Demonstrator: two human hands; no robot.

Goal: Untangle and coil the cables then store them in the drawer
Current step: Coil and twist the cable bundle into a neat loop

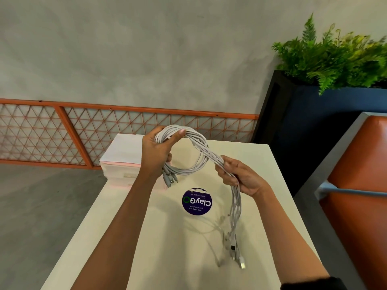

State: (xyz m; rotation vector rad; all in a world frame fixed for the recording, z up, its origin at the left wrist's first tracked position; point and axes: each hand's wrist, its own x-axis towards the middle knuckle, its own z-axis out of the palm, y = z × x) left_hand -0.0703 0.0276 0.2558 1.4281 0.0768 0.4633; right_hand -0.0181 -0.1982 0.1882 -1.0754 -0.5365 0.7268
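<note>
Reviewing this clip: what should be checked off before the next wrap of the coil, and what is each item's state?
1. Left hand grips the loop of white cables: ok.
2. Right hand grips the bundle past the loop: ok.
3. Whole length coiled: not ok; tails hang loose below the right hand.
4. Strands free of tangles: cannot tell.
5. White drawer box open for storing: not ok, it looks shut.

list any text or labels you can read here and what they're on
"ClayGO": round dark sticker on the table, upside down.
"Clean as you go": small print, same sticker.
"Let's keep our pantries clean": small print, same sticker, barely legible.
No readable text on the cables.
</note>
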